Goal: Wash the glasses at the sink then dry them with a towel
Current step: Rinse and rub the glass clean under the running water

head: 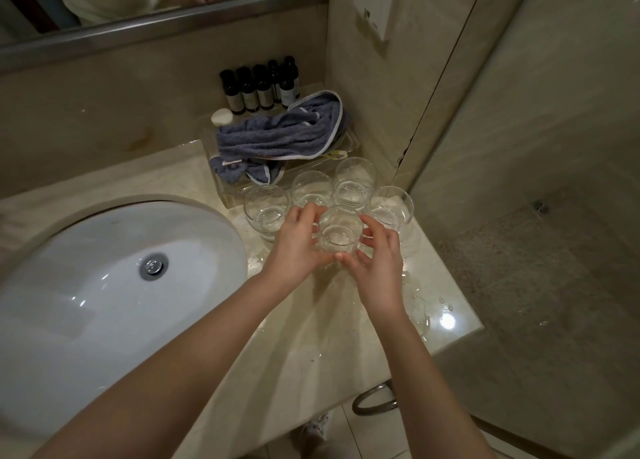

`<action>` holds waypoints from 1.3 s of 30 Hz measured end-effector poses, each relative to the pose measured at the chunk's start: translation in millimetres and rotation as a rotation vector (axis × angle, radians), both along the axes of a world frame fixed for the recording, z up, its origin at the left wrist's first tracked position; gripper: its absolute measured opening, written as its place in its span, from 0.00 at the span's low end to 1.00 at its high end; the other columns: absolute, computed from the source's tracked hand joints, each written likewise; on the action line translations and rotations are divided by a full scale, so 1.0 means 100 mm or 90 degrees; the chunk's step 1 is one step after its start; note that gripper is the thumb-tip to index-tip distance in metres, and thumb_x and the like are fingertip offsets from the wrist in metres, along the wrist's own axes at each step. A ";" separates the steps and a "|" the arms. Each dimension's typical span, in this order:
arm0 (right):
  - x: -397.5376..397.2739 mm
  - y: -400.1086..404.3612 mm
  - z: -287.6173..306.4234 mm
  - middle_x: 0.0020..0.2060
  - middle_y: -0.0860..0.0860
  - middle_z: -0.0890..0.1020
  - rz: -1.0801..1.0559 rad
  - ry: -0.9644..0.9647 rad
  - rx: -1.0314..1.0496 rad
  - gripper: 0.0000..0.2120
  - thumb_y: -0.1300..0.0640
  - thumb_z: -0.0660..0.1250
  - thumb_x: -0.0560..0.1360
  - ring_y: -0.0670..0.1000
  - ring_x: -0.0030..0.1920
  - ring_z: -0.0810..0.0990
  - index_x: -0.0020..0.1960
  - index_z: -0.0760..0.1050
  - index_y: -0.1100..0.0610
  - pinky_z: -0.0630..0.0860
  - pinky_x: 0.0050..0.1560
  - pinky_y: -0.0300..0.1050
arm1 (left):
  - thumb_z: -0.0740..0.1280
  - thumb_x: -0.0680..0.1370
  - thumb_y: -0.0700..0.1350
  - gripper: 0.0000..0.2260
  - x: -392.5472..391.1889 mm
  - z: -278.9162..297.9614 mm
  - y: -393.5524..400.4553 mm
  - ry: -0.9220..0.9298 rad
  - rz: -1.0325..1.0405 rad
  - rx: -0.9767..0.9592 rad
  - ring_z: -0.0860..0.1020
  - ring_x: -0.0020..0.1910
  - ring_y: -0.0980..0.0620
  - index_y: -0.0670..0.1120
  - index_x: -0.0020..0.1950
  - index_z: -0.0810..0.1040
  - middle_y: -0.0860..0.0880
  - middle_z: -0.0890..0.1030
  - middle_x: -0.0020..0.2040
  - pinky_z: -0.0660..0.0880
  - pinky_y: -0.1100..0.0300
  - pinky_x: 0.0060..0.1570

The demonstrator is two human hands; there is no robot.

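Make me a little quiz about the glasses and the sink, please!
1. How many clear glasses stand on the wet countertop?
2. True or false: the blue towel lies in the white sink.
3. Which hands touch the nearest glass: A left only, B right only, C both?

Key
1. Five.
2. False; it lies on a clear tray by the dark bottles.
3. C; the left hand and right hand are on its two sides.
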State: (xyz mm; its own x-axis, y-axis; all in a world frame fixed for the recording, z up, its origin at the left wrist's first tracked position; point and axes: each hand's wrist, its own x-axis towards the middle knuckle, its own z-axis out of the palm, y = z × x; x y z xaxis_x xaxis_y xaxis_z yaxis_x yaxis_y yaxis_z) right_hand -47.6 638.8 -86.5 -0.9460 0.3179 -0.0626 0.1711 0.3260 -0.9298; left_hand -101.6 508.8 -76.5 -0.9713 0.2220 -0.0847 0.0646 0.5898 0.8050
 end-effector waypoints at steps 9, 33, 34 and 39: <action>-0.12 0.11 0.25 0.58 0.54 0.72 0.091 -0.092 0.238 0.34 0.57 0.79 0.66 0.52 0.56 0.74 0.67 0.68 0.54 0.73 0.55 0.46 | 0.81 0.65 0.45 0.38 -0.04 0.14 -0.03 0.001 -0.081 -0.128 0.74 0.60 0.44 0.39 0.70 0.67 0.41 0.69 0.64 0.73 0.50 0.61; 0.17 -4.54 0.97 0.61 0.56 0.74 0.913 0.030 0.640 0.31 0.62 0.74 0.70 0.58 0.60 0.75 0.70 0.67 0.55 0.74 0.56 0.51 | 0.78 0.68 0.44 0.29 1.57 0.96 -4.94 -0.287 0.186 -0.419 0.77 0.56 0.47 0.48 0.67 0.72 0.50 0.76 0.59 0.76 0.55 0.51; 0.24 -4.75 0.96 0.61 0.57 0.74 0.939 0.047 0.636 0.31 0.62 0.75 0.70 0.58 0.60 0.75 0.70 0.67 0.56 0.74 0.56 0.50 | 0.78 0.67 0.44 0.29 1.74 0.96 -5.12 -0.295 0.214 -0.415 0.77 0.56 0.47 0.49 0.66 0.72 0.50 0.77 0.58 0.77 0.54 0.51; 0.52 -5.46 0.88 0.61 0.57 0.75 1.024 0.083 0.614 0.33 0.61 0.75 0.69 0.58 0.60 0.76 0.71 0.67 0.55 0.73 0.55 0.49 | 0.77 0.68 0.47 0.27 2.27 0.90 -5.65 -0.290 0.280 -0.444 0.78 0.55 0.49 0.52 0.65 0.73 0.52 0.78 0.59 0.76 0.56 0.50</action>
State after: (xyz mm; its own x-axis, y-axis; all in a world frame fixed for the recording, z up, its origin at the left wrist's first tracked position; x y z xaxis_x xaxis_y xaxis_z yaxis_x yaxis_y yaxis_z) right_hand 4.5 93.0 1.1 -0.3211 -0.8840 -0.3398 -0.8375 0.4326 -0.3338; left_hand 125.2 -55.8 13.7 -0.7968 -0.4008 -0.4523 -0.5123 0.8449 0.1539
